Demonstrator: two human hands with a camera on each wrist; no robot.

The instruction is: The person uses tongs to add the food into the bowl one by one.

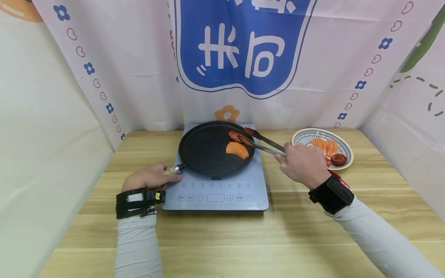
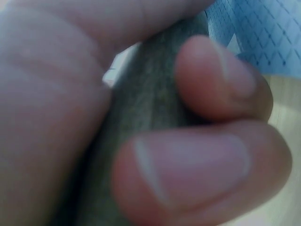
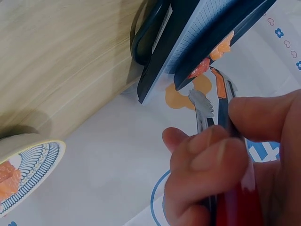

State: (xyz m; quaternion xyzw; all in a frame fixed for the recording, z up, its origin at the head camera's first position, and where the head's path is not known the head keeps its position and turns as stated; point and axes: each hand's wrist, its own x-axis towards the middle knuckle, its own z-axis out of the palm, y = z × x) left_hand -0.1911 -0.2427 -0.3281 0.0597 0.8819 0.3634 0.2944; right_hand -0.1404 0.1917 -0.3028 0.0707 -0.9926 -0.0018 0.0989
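My left hand (image 1: 151,177) grips the wooden handle (image 2: 150,84) of a flat black pan (image 1: 205,150), fingers curled round it in the left wrist view. Metal tongs (image 1: 269,150) are held in my right hand (image 1: 302,164), their two arms spread apart. The tips of the tongs reach the pan's right edge beside a glossy red piece of food (image 3: 200,69); whether they touch it I cannot tell. Just in front of the red piece, a curved orange piece of food (image 1: 238,150) lies in the pan.
The pan sits on a grey induction cooker (image 1: 215,202) on a wooden table (image 1: 208,247). To the right, a patterned plate (image 1: 299,136) bears orange and red food pieces, partly behind my right hand. Printed cloth (image 1: 146,58) hangs behind and at both sides.
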